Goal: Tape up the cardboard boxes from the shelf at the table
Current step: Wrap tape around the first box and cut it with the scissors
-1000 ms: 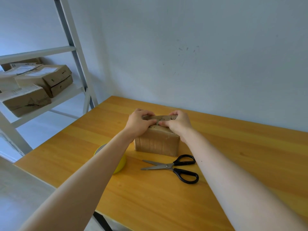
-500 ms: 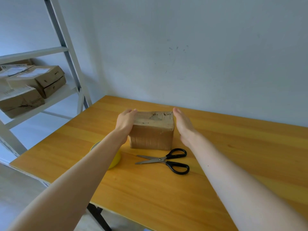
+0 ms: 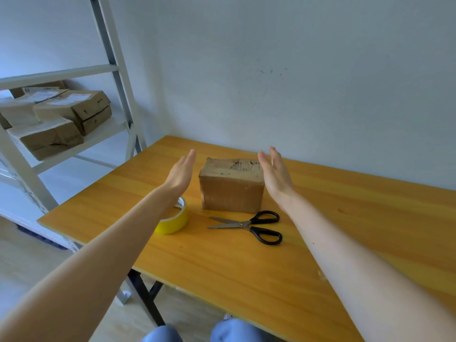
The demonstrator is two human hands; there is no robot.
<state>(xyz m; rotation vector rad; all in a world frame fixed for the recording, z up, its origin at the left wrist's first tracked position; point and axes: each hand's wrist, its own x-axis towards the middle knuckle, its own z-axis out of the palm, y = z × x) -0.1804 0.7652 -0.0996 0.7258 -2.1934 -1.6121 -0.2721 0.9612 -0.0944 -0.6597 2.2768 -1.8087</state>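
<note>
The small cardboard box point(image 3: 232, 186) sits on the counter point(image 3: 357, 218) toward its far edge, top closed flat, with no yellow tape showing on it. The left hand point(image 3: 181, 172) hovers just left of it and the right hand point(image 3: 275, 175) at its right edge, both with fingers point(image 3: 190, 156) straight, released, grasping nothing. Nearer lie the yellow tape roll point(image 3: 174, 219) and the scissors point(image 3: 249, 224), untouched. More boxes point(image 3: 71, 108) wait on the shelf point(image 3: 106, 128) at far left, so taping seems barely begun.
</note>
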